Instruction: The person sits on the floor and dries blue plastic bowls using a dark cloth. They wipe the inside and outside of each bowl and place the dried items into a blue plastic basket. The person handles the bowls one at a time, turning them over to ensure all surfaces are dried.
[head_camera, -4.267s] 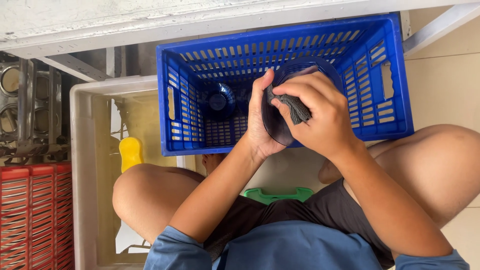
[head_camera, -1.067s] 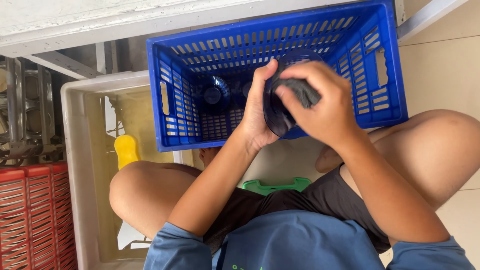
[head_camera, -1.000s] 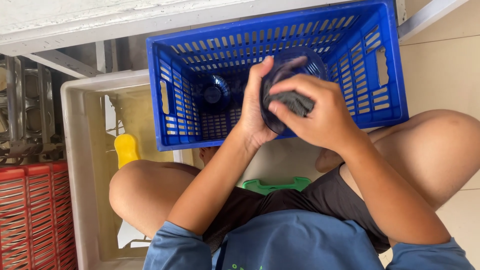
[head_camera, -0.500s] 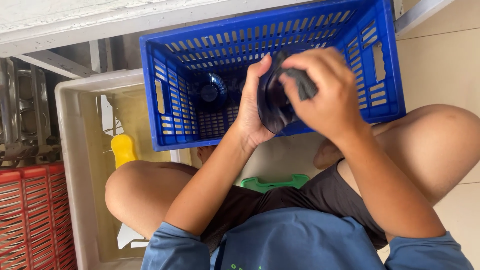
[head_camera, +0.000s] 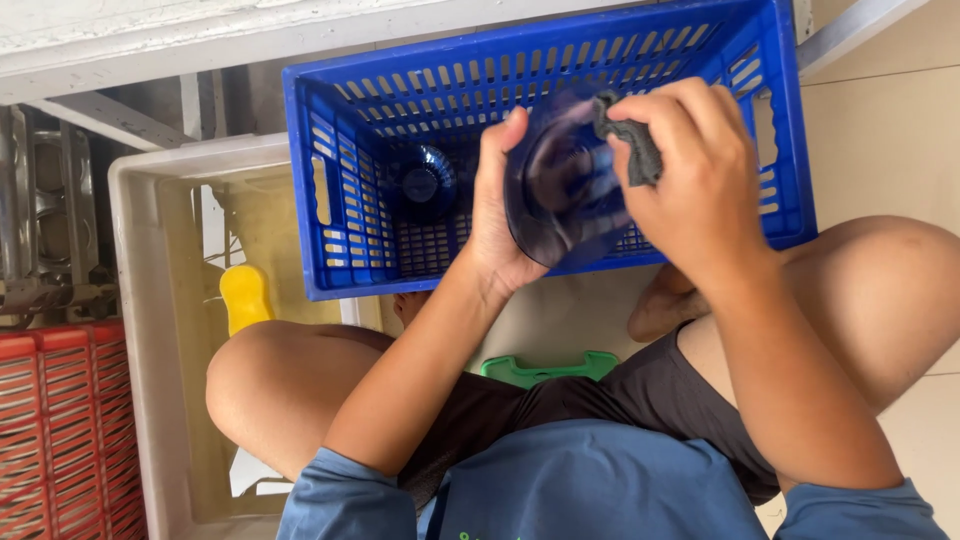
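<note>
The dark glass bowl (head_camera: 565, 190) is tilted over the blue crate (head_camera: 350, 180), held at its near rim by the left hand (head_camera: 497, 215), fingers curled around the edge. The right hand (head_camera: 700, 170) pinches a grey cloth (head_camera: 630, 140) against the bowl's rim; a moment ago the cloth sat lower on the bowl's face, so the wiping seems, through blur, to have reached the edge. Another dark bowl (head_camera: 420, 183) lies inside the crate. Left of the crate stand a beige tub (head_camera: 140, 330) and a yellow sponge (head_camera: 245, 297); open floor lies to its right.

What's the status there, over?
Left hand grips dark glass dish on edge. Right hand presses grey scrub pad on it. Below: blue crate, nothing blocking.
</note>
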